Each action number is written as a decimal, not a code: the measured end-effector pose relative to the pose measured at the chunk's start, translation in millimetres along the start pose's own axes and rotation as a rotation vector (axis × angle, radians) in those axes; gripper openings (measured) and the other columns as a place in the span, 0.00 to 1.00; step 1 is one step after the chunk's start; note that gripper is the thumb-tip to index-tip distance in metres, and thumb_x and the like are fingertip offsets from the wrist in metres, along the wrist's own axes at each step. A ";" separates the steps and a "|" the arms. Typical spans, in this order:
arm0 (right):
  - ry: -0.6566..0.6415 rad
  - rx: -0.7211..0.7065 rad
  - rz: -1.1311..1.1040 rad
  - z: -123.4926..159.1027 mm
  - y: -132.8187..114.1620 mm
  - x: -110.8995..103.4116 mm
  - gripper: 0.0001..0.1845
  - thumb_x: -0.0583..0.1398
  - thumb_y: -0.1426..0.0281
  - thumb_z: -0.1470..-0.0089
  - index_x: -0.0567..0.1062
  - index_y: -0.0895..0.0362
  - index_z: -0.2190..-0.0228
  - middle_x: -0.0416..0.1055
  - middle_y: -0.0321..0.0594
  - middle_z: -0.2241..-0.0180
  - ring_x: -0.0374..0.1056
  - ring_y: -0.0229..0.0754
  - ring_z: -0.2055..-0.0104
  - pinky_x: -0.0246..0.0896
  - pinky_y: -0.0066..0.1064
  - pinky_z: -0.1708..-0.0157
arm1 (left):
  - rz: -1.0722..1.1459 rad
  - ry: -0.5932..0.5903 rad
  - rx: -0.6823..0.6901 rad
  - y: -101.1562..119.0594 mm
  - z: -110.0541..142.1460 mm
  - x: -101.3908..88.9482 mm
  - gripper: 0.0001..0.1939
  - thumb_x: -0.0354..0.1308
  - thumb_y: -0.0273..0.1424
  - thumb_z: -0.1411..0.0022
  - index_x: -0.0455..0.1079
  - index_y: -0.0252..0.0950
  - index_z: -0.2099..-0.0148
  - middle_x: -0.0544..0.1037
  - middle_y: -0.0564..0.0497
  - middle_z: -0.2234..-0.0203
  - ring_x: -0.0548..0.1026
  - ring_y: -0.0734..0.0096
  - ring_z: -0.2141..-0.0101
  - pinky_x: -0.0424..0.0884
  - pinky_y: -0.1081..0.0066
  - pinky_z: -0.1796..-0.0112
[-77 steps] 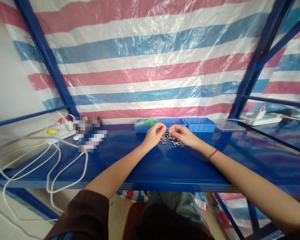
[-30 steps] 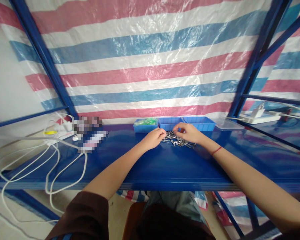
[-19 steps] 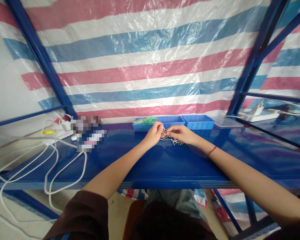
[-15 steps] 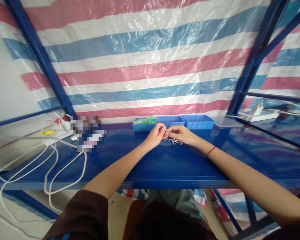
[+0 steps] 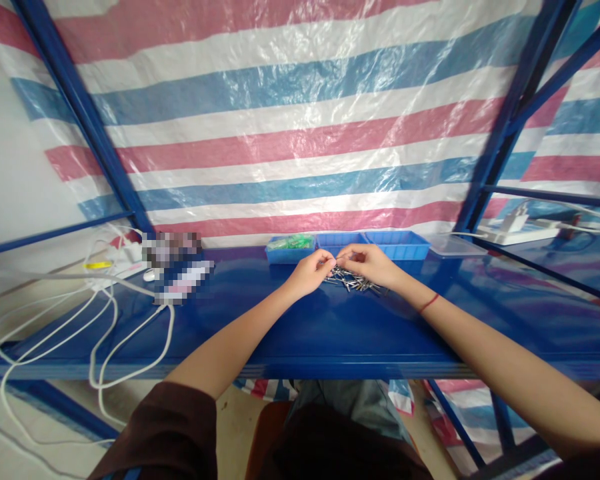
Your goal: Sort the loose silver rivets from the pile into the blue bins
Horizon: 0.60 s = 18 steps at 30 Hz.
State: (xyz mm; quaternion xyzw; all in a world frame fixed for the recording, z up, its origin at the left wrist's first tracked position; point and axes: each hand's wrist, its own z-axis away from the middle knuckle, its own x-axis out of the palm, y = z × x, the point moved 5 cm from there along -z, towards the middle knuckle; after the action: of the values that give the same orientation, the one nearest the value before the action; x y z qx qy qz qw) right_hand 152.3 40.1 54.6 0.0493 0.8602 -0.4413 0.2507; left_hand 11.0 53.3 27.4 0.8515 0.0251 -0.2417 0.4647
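Note:
Above the blue tabletop, my left hand [image 5: 314,272] and my right hand [image 5: 367,263] meet fingertip to fingertip. Both are closed in a pinch. Whatever lies between the fingers is too small to make out. Just below and behind my right hand is a loose pile of thin, shiny metal pieces [image 5: 356,283], like small pins or screws; my hand hides part of it. Behind my left hand stands a blue bin with green-tinted plastic bags [image 5: 300,241]. A red cord circles my right wrist.
Two more blue bins [image 5: 403,245] adjoin at the back, beside a clear plastic lid or tray [image 5: 460,245]. White cables [image 5: 167,333] and a power strip [image 5: 125,261] occupy the left side. Another white power strip [image 5: 523,228] lies at right. Blue metal posts [image 5: 495,147] frame the table.
My right hand has risen slightly and shifted a little right, uncovering more of the metal pile. My left hand stays nearly in place, still pinching.

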 end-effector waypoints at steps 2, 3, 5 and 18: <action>0.005 0.023 -0.058 0.4 -2.0 0.8 0.16 0.61 0.59 0.54 0.74 0.61 0.71 0.70 0.37 0.76 0.58 0.32 0.79 0.53 0.26 0.80 | 0.054 -0.013 -0.033 -3.8 -0.9 1.9 0.10 0.51 0.37 0.39 0.64 0.34 0.63 0.72 0.53 0.72 0.73 0.78 0.74 0.69 0.74 0.69; 0.005 0.037 -0.080 0.8 -3.0 1.1 0.17 0.61 0.58 0.54 0.74 0.60 0.71 0.69 0.37 0.77 0.58 0.31 0.79 0.52 0.26 0.80 | 0.075 -0.022 -0.050 -4.8 -1.1 2.8 0.11 0.51 0.37 0.39 0.64 0.34 0.62 0.73 0.53 0.71 0.72 0.78 0.74 0.69 0.75 0.69; 0.005 0.063 -0.109 1.6 -4.4 1.2 0.17 0.62 0.57 0.55 0.74 0.60 0.71 0.69 0.36 0.77 0.57 0.31 0.80 0.51 0.26 0.81 | 0.106 -0.045 -0.085 -5.3 -1.1 4.7 0.12 0.50 0.37 0.39 0.64 0.33 0.61 0.73 0.51 0.70 0.72 0.78 0.74 0.68 0.75 0.69; 0.037 0.027 -0.129 0.9 -4.0 0.6 0.20 0.62 0.54 0.56 0.74 0.59 0.71 0.67 0.34 0.80 0.55 0.31 0.81 0.47 0.26 0.82 | 0.069 -0.041 -0.049 0.9 0.1 6.0 0.12 0.54 0.38 0.42 0.67 0.33 0.63 0.73 0.53 0.71 0.71 0.78 0.73 0.66 0.75 0.68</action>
State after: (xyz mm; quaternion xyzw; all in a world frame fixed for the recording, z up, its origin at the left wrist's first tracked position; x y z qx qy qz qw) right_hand 150.9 36.8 56.9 0.0050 0.8601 -0.4671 0.2051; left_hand 16.5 51.6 25.5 0.8351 -0.0080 -0.2423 0.4939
